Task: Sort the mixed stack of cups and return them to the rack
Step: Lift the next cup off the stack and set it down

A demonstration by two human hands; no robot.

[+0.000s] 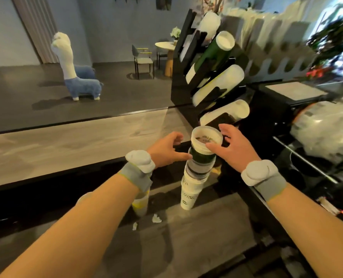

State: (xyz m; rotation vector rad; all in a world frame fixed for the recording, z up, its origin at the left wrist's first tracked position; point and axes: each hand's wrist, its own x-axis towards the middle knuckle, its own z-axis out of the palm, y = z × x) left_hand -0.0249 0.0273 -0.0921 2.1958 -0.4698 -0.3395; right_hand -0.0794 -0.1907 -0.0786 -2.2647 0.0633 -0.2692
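Note:
A mixed stack of cups (pixel 194 177) stands upright on the counter, white printed cups at the bottom, grey and clear ones in the middle, a dark green cup (pixel 201 156) with a white rim on top. My left hand (pixel 167 150) touches the green cup's left side with fingertips. My right hand (pixel 232 146) rests its thumb on the top rim, fingers spread behind it. The black cup rack (pixel 181 77) stands behind, with slanted slots holding rows of green cups (pixel 212 51) and white cups (pixel 222 83).
A second short stack of clear, yellowish cups (pixel 140 203) stands under my left wrist. Paper scraps (pixel 156 218) lie on the counter. A black machine (pixel 291 101) and plastic bags (pixel 327 133) fill the right side. A raised wooden ledge (pixel 66 141) runs to the left.

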